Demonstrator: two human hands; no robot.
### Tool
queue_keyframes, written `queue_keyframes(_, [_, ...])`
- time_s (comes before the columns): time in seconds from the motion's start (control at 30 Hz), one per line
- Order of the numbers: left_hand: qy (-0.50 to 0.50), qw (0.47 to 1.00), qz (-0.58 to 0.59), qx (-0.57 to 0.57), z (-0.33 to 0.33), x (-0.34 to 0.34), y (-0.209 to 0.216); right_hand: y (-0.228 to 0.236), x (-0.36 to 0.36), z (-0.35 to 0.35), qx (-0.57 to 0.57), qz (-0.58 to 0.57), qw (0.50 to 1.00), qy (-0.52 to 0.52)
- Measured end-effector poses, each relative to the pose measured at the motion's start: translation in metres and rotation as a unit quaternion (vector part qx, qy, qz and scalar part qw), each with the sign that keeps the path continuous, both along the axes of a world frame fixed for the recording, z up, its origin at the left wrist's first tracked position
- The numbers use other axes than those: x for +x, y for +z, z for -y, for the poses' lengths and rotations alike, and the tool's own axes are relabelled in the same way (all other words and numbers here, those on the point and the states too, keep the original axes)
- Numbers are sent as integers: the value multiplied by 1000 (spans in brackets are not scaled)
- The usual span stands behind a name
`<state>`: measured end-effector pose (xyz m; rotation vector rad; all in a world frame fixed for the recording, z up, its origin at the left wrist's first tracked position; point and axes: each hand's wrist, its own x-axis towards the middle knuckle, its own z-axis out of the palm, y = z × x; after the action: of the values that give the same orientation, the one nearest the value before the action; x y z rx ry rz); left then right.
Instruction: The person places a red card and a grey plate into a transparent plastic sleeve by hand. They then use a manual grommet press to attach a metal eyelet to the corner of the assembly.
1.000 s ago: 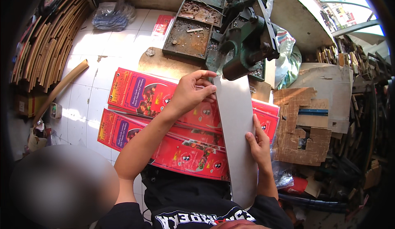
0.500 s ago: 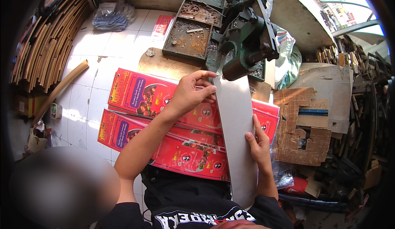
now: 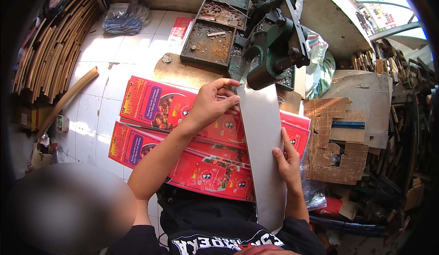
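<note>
A long pale grey board [image 3: 259, 136] lies lengthwise in front of me, its far end beneath the head of a dark green press [image 3: 270, 65]. My right hand [image 3: 289, 163] grips the board's right edge, thumb on top. At the far left corner of the board is my left hand [image 3: 212, 101], its fingers bent, thumb and lower fingers close together. Whatever those fingers may hold is too small or hidden to make out. Under the board and my left forearm, red printed cards [image 3: 215, 172] are spread in overlapping stacks.
Metal trays [image 3: 208, 42] with small bits sit left of the press on a wooden board [image 3: 183, 69]. Cut brown cardboard [image 3: 338, 163] lies to the right. Cardboard sheets [image 3: 55, 44] stand at the far left, near a cardboard tube [image 3: 68, 99] and a bundle of plastic bags [image 3: 125, 19].
</note>
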<state>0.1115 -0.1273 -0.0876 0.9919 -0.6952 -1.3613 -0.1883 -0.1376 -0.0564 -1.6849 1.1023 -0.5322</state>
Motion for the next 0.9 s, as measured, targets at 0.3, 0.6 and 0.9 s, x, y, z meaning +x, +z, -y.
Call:
queue_keyframes(0.3, [6,1000,1,-2,0,0,1,-1,2,0,7,8,1000,-8])
queue_keyframes(0.6, [14,1000,0,1,0,-1,1,0,3,1,1,11,1000,-1])
queue_keyframes(0.9, [18,1000,-1,0,0,-1,1,-1,2,1,-3,7,1000,0])
